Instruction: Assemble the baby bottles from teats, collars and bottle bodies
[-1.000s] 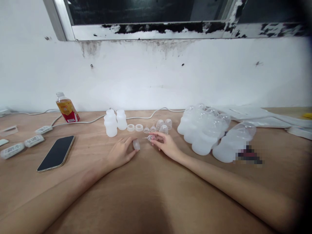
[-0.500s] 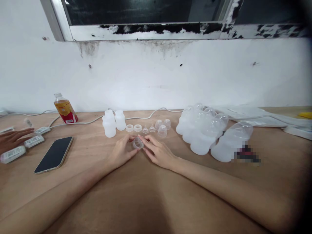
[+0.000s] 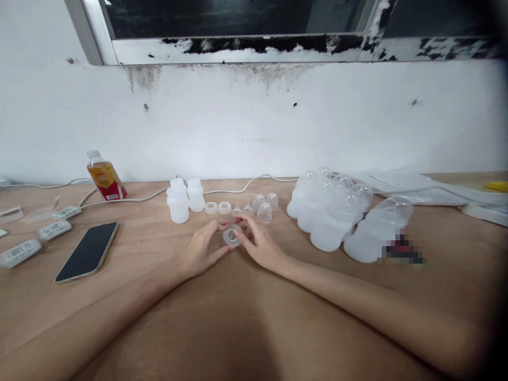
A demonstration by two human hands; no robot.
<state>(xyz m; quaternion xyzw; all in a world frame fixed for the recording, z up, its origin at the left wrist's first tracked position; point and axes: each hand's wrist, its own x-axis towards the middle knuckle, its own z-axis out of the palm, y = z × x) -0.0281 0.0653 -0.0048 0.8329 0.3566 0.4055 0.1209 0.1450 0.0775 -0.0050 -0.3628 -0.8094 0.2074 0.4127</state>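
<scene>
My left hand (image 3: 201, 248) and my right hand (image 3: 260, 244) meet over the middle of the wooden table (image 3: 246, 317). Both pinch a small round translucent ring (image 3: 231, 235) between their fingertips, its open face turned toward me. Just behind them lie two white rings (image 3: 218, 207), two tiny clear teats (image 3: 242, 210) and three clear dome caps (image 3: 265, 206). Three small white bottles (image 3: 183, 198) stand to the left of those parts.
A pile of capped white bottles (image 3: 337, 217) lies at the right, plastic bags (image 3: 416, 190) behind it. A phone (image 3: 88, 251), a drink bottle (image 3: 105, 177), white cable (image 3: 246, 186) and small white devices (image 3: 35, 238) sit at the left. The white wall is close behind.
My right hand brought a clear teat from the right to the ring in my left; both hands now hold the ring together. Another person's hand showed at the far left, then withdrew.
</scene>
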